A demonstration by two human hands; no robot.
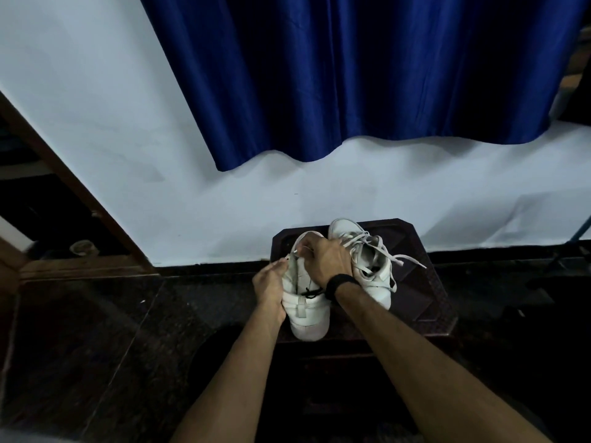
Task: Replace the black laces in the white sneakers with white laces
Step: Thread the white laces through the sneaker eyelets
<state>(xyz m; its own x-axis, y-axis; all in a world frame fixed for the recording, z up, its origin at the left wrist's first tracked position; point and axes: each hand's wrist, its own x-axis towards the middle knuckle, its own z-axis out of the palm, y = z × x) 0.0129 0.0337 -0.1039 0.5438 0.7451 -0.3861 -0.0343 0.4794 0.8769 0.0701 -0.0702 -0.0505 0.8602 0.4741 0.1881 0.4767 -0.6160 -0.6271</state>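
Head view, both hands seemingly lacing near sneaker

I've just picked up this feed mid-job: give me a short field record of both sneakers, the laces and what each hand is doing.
near sneaker: on the dark stool, toe away from the camera, being worked on
black lace: a bit shows near the collar
far sneaker: beside it, already in white laces, ends loose
left hand: holds the near sneaker's side
right hand: fingers curled over its eyelets, pinching a lace
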